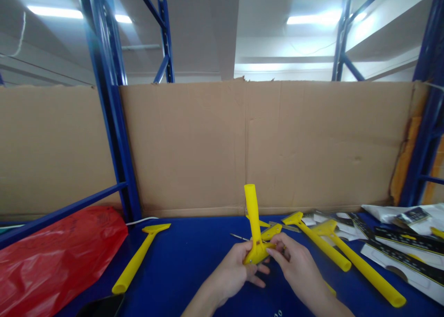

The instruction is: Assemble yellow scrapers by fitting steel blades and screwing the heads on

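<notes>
A yellow scraper [255, 220] is held upright, its handle pointing up and its wide head low between both hands. My left hand [234, 270] grips the left side of the head, with some fingers reaching beneath it. The right end of the head is pinched by my right hand [293, 261], thumb and fingers together. Behind the hands, another yellow scraper head [271, 232] and a thin metal tool [239, 237] lie on the blue table [180, 270].
Left, a yellow scraper [137, 261], a red plastic bag [69, 257] and a dark object [102, 306]. Right, two yellow scrapers [324, 245] [367, 270] and black-and-white packages [405, 266]. Small metal nuts [280, 313] lie at the front edge. Cardboard [194, 146] stands behind.
</notes>
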A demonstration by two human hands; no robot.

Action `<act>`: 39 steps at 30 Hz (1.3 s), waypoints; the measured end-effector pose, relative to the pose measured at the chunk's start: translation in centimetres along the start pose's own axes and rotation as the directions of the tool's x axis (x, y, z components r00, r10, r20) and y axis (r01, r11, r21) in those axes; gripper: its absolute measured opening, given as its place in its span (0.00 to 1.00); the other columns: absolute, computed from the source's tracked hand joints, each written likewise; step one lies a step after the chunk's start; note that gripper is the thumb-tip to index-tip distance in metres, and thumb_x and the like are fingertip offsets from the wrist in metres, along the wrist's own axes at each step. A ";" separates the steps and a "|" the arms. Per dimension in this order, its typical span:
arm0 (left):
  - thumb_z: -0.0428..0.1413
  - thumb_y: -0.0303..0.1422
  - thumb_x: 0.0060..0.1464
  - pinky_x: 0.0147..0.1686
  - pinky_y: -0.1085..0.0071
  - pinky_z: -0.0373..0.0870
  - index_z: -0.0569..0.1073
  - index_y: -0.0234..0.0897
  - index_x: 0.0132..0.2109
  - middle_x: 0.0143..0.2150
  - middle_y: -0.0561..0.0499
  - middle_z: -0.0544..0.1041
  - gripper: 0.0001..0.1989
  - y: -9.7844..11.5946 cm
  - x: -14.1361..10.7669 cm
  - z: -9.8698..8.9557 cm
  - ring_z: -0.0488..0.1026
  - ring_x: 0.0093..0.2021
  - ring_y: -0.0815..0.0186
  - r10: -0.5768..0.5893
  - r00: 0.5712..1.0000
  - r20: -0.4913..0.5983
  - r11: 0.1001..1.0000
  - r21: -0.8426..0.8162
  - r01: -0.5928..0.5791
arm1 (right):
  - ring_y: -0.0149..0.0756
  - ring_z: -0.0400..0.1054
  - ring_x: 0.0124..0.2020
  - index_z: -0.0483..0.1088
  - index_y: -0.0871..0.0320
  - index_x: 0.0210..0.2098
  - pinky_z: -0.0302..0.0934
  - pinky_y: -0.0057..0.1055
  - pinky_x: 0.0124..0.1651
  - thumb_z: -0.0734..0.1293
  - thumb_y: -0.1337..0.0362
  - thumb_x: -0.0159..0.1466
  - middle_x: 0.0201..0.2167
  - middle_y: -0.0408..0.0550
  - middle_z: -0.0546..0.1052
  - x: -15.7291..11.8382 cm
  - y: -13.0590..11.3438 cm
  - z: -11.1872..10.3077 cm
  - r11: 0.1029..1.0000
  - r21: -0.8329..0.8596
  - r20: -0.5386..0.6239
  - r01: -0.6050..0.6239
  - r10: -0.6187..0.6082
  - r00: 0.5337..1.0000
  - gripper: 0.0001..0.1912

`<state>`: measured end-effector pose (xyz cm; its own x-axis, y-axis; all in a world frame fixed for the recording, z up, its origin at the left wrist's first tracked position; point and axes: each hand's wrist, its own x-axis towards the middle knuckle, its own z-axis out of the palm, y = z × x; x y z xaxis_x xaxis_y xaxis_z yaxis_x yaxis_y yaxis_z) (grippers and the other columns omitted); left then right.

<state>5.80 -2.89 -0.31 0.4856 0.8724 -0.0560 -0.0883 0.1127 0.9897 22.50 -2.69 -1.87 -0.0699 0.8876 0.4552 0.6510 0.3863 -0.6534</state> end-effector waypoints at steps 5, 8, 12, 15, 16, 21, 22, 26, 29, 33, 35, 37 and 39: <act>0.60 0.29 0.42 0.31 0.68 0.71 0.73 0.32 0.43 0.41 0.43 0.74 0.18 -0.1 0.1 0.1 0.73 0.35 0.63 0.007 0.999 -0.041 1.000 0.003 -0.007 | 0.32 0.63 0.20 0.67 0.54 0.29 0.58 0.27 0.25 0.62 0.63 0.58 0.21 0.41 0.72 0.1 -0.1 -0.3 0.998 -0.061 0.026 -0.028 0.030 0.999 0.03; 0.61 0.33 0.43 0.30 0.69 0.71 0.74 0.31 0.42 0.39 0.44 0.74 0.17 -0.4 0.2 0.1 0.72 0.33 0.64 0.013 0.998 -0.069 1.000 0.007 -0.012 | 0.31 0.62 0.19 0.67 0.55 0.29 0.57 0.27 0.24 0.64 0.61 0.57 0.20 0.40 0.71 0.2 -0.1 -0.3 0.996 -0.074 0.023 -0.054 0.056 0.998 0.04; 0.61 0.31 0.42 0.29 0.70 0.71 0.74 0.30 0.41 0.37 0.44 0.75 0.16 -0.6 0.3 0.2 0.72 0.33 0.64 -0.010 0.994 -0.105 1.000 -0.014 0.009 | 0.32 0.63 0.20 0.69 0.55 0.31 0.57 0.28 0.25 0.65 0.60 0.56 0.20 0.40 0.71 0.2 0.2 -0.2 0.993 -0.110 0.014 -0.047 0.049 0.999 0.06; 0.60 0.30 0.43 0.29 0.71 0.71 0.73 0.30 0.42 0.38 0.42 0.76 0.17 -0.6 0.4 0.2 0.73 0.35 0.64 -0.017 0.989 -0.146 0.999 -0.032 0.012 | 0.34 0.66 0.22 0.69 0.55 0.35 0.58 0.28 0.26 0.63 0.57 0.59 0.22 0.42 0.73 0.3 0.3 -0.3 0.994 -0.105 0.025 -0.015 0.018 1.000 0.10; 0.61 0.30 0.42 0.29 0.71 0.71 0.73 0.30 0.43 0.39 0.42 0.76 0.17 -0.5 0.4 0.1 0.73 0.35 0.63 -0.015 0.987 -0.162 0.999 -0.039 0.009 | 0.34 0.67 0.22 0.70 0.56 0.35 0.59 0.29 0.26 0.61 0.56 0.60 0.23 0.43 0.73 0.3 0.3 -0.5 0.994 -0.105 0.018 -0.007 0.009 1.000 0.11; 0.63 0.32 0.40 0.30 0.71 0.70 0.73 0.31 0.43 0.42 0.41 0.77 0.20 -0.3 0.7 -1.0 0.73 0.36 0.63 -0.005 0.960 -0.280 0.997 -0.075 -0.017 | 0.39 0.71 0.31 0.70 0.55 0.34 0.62 0.33 0.32 0.58 0.60 0.62 0.32 0.48 0.76 0.6 0.7 -1.5 0.961 -0.274 -0.126 -0.043 0.009 0.992 0.10; 0.63 0.32 0.41 0.31 0.70 0.71 0.73 0.32 0.44 0.42 0.41 0.77 0.20 -0.2 0.8 -1.2 0.74 0.36 0.63 -0.005 0.951 -0.310 0.997 -0.078 -0.020 | 0.41 0.71 0.35 0.70 0.55 0.34 0.63 0.34 0.34 0.59 0.61 0.61 0.33 0.49 0.76 0.7 0.8 -1.6 0.948 -0.318 -0.138 -0.035 -0.010 0.990 0.09; 0.62 0.30 0.43 0.32 0.69 0.72 0.73 0.32 0.44 0.42 0.41 0.77 0.18 -0.2 1.0 -2.0 0.74 0.36 0.63 -0.007 0.907 -0.420 0.996 -0.085 -0.032 | 0.46 0.67 0.45 0.73 0.55 0.38 0.60 0.38 0.44 0.64 0.66 0.58 0.39 0.50 0.76 0.6 1.2 -1.5 0.890 -0.445 0.013 0.096 -0.101 0.995 0.09; 0.61 0.27 0.45 0.31 0.69 0.73 0.73 0.31 0.43 0.42 0.41 0.77 0.16 -0.1 1.1 -2.2 0.75 0.37 0.62 -0.006 0.882 -0.471 0.995 -0.088 -0.041 | 0.47 0.66 0.45 0.73 0.53 0.43 0.58 0.40 0.44 0.66 0.70 0.56 0.41 0.49 0.77 0.3 1.0 -1.0 0.857 -0.495 0.154 0.145 -0.077 0.985 0.15; 0.59 0.25 0.48 0.30 0.71 0.73 0.73 0.31 0.43 0.42 0.41 0.77 0.13 0.0 1.2 -2.7 0.75 0.37 0.62 -0.006 0.856 -0.516 0.996 -0.084 -0.044 | 0.46 0.66 0.44 0.73 0.51 0.42 0.56 0.40 0.43 0.64 0.70 0.58 0.38 0.48 0.78 0.2 0.5 -1.0 0.844 -0.523 0.174 0.118 -0.030 0.984 0.14; 0.58 0.24 0.48 0.31 0.71 0.74 0.73 0.31 0.43 0.42 0.41 0.77 0.12 0.0 1.2 -2.9 0.75 0.37 0.63 -0.006 0.843 -0.538 0.996 -0.082 -0.045 | 0.46 0.66 0.44 0.72 0.53 0.45 0.56 0.41 0.44 0.63 0.68 0.60 0.39 0.50 0.77 0.2 0.3 -1.2 0.854 -0.511 0.173 0.100 -0.012 0.985 0.14; 0.58 0.23 0.49 0.31 0.70 0.74 0.73 0.31 0.43 0.43 0.40 0.77 0.12 0.1 1.1 -3.1 0.75 0.38 0.62 -0.010 0.831 -0.556 0.995 -0.085 -0.045 | 0.47 0.65 0.45 0.70 0.55 0.48 0.56 0.41 0.44 0.62 0.67 0.60 0.41 0.52 0.76 0.0 0.2 -1.3 0.854 -0.510 0.176 0.105 -0.016 0.984 0.17; 0.57 0.22 0.49 0.31 0.70 0.74 0.73 0.29 0.44 0.43 0.39 0.77 0.12 0.1 1.0 -3.3 0.75 0.38 0.61 -0.014 0.826 -0.563 0.995 -0.088 -0.044 | 0.49 0.64 0.45 0.70 0.55 0.48 0.55 0.42 0.44 0.62 0.68 0.59 0.42 0.54 0.75 -0.2 0.1 -1.2 0.831 -0.539 0.184 0.133 -0.039 0.982 0.18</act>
<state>3.40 -0.43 -0.67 -0.0877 0.9871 -0.1341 -0.1860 0.1160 0.9757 23.45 -3.10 -1.30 -0.2326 0.9030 0.3613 0.9396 0.3045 -0.1561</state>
